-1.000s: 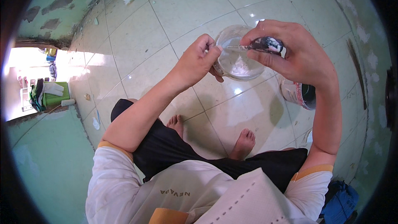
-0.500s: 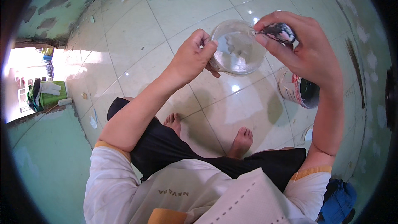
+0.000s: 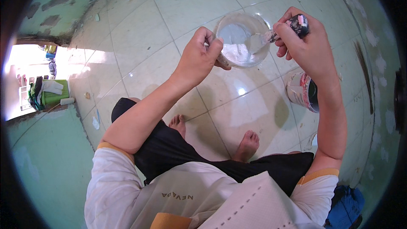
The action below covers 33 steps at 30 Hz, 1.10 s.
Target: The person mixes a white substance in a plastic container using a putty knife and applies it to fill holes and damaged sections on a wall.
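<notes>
My left hand [image 3: 198, 55] grips the rim of a clear round plastic container [image 3: 242, 38] that holds white paste. My right hand [image 3: 306, 42] is closed around the dark handle of a putty knife [image 3: 271, 37]. Its white-smeared blade reaches into the container, over the paste. Both hands are held up in front of me, above the tiled floor. My bare feet show below them.
A paint can [image 3: 303, 92] stands on the pale tiled floor [image 3: 140, 38] under my right forearm. Green walls with white filler patches rise on the right. A bright doorway with green items [image 3: 46, 91] opens at the left. A blue cloth [image 3: 345, 205] lies at the lower right.
The container has tilted so its open mouth faces me, and the paste inside now shows. My right hand has turned the putty knife and brought its blade into the container.
</notes>
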{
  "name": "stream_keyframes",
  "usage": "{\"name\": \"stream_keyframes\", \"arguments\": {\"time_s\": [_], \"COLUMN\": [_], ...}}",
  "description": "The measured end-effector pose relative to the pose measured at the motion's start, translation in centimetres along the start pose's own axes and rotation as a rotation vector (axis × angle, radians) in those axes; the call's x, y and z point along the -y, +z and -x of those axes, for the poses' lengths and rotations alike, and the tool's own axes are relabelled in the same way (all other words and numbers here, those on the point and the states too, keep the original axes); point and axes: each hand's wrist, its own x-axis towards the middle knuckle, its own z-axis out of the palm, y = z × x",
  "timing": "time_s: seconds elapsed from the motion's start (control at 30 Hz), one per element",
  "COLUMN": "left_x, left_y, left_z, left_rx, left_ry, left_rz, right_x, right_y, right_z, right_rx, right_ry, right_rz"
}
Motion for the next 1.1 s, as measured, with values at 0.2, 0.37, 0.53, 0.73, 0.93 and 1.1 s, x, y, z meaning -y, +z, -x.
{"name": "stream_keyframes", "arguments": {"time_s": [0.2, 0.37, 0.53, 0.73, 0.93, 1.1], "left_x": [-0.1, -0.5, -0.6, -0.6, -0.1, -0.2], "left_y": [-0.3, -0.6, -0.3, -0.3, -0.3, 0.3], "left_z": [-0.3, -0.2, 0.0, -0.1, -0.3, -0.2], "left_rx": [0.0, 0.015, 0.01, 0.001, 0.026, 0.031], "left_ry": [-0.018, -0.047, -0.085, -0.098, -0.092, -0.108], "left_rz": [0.037, 0.038, 0.02, -0.003, 0.029, -0.028], "right_x": [0.0, 1.3, 1.3, 0.5, 1.5, -0.3], "right_y": [1.5, 0.7, 0.1, 0.9, 0.2, 1.3], "right_z": [0.2, 0.9, 1.4, 1.0, 1.3, 0.8], "right_rx": [-0.062, -0.117, -0.043, 0.03, 0.035, 0.061], "right_ry": [0.102, -0.129, -0.333, -0.424, -0.386, -0.456], "right_rz": [-0.279, -0.137, -0.017, 0.186, 0.097, 0.173]}}
